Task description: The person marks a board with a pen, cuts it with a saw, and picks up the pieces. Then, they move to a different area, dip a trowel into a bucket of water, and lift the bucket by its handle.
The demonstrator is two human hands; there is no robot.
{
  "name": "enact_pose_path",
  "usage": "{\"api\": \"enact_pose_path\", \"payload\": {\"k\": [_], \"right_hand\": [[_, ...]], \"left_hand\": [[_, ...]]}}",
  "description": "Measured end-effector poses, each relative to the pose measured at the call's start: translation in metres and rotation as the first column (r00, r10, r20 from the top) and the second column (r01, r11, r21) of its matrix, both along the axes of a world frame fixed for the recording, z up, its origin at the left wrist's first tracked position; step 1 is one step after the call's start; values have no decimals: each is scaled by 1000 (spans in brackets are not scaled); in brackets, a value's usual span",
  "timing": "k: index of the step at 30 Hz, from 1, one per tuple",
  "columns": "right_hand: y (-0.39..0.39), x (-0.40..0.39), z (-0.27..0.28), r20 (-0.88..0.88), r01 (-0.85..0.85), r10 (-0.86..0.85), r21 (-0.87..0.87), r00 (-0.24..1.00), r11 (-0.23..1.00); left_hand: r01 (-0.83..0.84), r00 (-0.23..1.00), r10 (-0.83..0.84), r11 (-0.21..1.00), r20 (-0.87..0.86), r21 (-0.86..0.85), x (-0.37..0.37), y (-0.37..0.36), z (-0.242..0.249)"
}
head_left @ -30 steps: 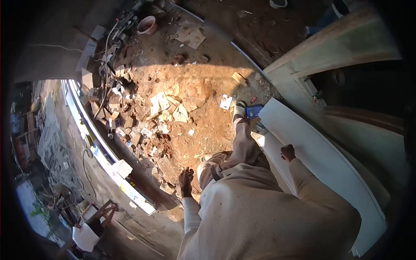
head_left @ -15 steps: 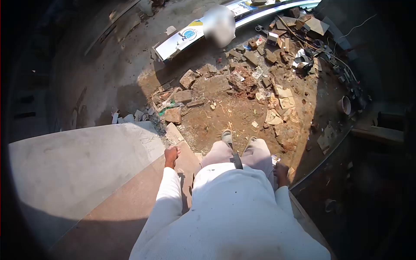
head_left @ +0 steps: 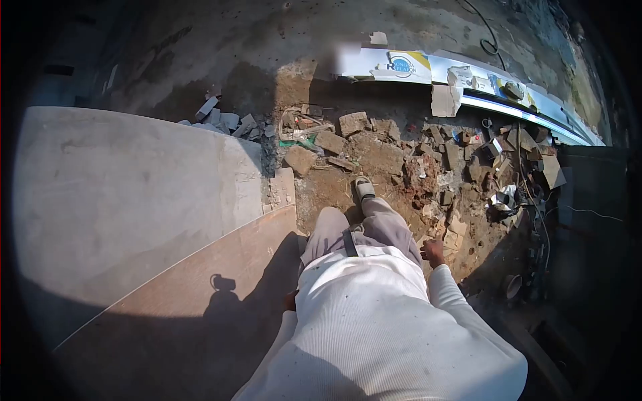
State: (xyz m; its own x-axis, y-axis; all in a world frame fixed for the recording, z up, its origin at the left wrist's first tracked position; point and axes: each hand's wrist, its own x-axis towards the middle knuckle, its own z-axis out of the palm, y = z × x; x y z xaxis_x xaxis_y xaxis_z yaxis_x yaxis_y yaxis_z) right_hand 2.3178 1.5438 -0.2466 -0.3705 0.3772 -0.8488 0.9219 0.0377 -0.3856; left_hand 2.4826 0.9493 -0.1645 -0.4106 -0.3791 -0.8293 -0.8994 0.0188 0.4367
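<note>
My right hand (head_left: 433,252) hangs beside my right thigh, its fingers curled in with nothing visible in them. It is over the rubble ground, near some torn cardboard (head_left: 455,234). Only a small part of my left hand (head_left: 290,300) shows at my left hip, and its fingers are hidden by my body. The brownish floor slab (head_left: 221,257) lies on that side. One sandal (head_left: 364,189) is forward on the dirt, below my trouser leg (head_left: 384,220).
Broken bricks (head_left: 301,160) and stones lie ahead. A long printed panel (head_left: 401,67) stretches across beyond them. To the left is a pale concrete surface (head_left: 134,174) with white tile pieces (head_left: 227,120) behind it. A cable (head_left: 528,180) crosses the debris on the right.
My view has turned left and moved forward. My left hand has swung back to my hip, while my right hand has come forward. One foot now shows instead of two.
</note>
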Motion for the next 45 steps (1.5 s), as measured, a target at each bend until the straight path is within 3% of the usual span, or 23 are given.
{"api": "enact_pose_path", "payload": {"k": [3, 4, 7, 10, 14, 16, 18, 19, 20, 21, 23, 25, 26, 28, 31, 34, 36, 37, 39, 42, 43, 44, 45], "right_hand": [[-21, -135, -3, -132, -113, 115, 16, 985, 993], [-54, -194, 45, -187, -147, 153, 46, 970, 988], [-99, -331, 49, -335, -370, 381, 99, 862, 924], [-179, -449, 86, -343, -544, 598, 247, 725, 802], [-252, -539, 53, -345, -621, 695, 312, 631, 719], [-296, -562, 70, -235, -596, 641, 240, 730, 766], [-332, -574, 70, -126, -584, 594, 109, 795, 805], [-345, -580, 66, -123, -677, 708, 220, 695, 703], [-354, -580, 58, -92, -746, 806, 327, 585, 580], [-357, -575, 37, -136, -743, 807, 325, 575, 585], [-359, -572, -2, -148, -756, 824, 335, 547, 562], [-361, -585, -22, -47, -834, 883, 306, 468, 458], [-362, -592, -28, 18, -888, 916, 254, 400, 383], [-367, -613, -33, 117, -876, 871, 145, 478, 461], [-402, -685, -19, 312, -847, 792, 94, 524, 523], [-400, -783, -98, 378, -835, 744, 220, 550, 505], [-405, -889, -117, 227, -747, 722, 351, 653, 565], [-417, -959, -106, 184, -764, 755, 322, 630, 559], [-452, -1125, -69, -30, -712, 748, 285, 663, 642], [-516, -1332, 5, -409, -576, 593, 180, 693, 797], [-540, -1395, 33, -541, -554, 542, 160, 643, 817], [-562, -1458, 50, -520, -483, 448, 76, 727, 872], [-585, -1511, 78, -617, -526, 508, 173, 601, 833]], "left_hand": [[17, 996, -19, 999, -90, -28, -38, 11, 0], [13, 993, -17, 999, -117, -33, -60, 10, -4], [-37, 981, 32, 999, -193, -23, -147, -7, -23], [-63, 968, 56, 998, -246, -17, -242, -57, -42], [47, 918, -93, 991, -385, -128, -357, -154, -54], [84, 873, -181, 971, -453, -225, -401, -193, -45], [17, 899, -99, 981, -427, -192, -456, -230, -23], [-45, 904, -45, 979, -425, -199, -494, -232, 20], [-210, 921, 192, 978, -338, -15, -512, -243, 25], [-408, 879, 426, 905, -215, 123, -530, -255, 29], [-69, 917, 21, 992, -399, -106, -514, -291, -20], [104, 897, -197, 964, -395, -245, -535, -297, -35], [78, 926, -142, 979, -350, -190, -547, -304, -33], [-61, 974, 49, 997, -220, -48, -588, -310, -29], [-180, 973, 178, 984, -147, 2, -677, -320, -40], [-251, 959, 250, 968, -134, 10, -793, -331, -52], [-249, 958, 246, 968, -148, -5, -872, -346, -53], [-224, 964, 218, 975, -148, -18, -902, -356, -50], [-200, 962, 191, 979, -193, -25, -985, -373, -39], [-109, 946, 73, 989, -316, -98, -1107, -410, -24], [-54, 930, -1, 989, -367, -139, -1148, -425, -19], [17, 899, -105, 979, -425, -205, -1192, -435, -14], [71, 875, -173, 970, -452, -233, -1231, -448, -11]]}}
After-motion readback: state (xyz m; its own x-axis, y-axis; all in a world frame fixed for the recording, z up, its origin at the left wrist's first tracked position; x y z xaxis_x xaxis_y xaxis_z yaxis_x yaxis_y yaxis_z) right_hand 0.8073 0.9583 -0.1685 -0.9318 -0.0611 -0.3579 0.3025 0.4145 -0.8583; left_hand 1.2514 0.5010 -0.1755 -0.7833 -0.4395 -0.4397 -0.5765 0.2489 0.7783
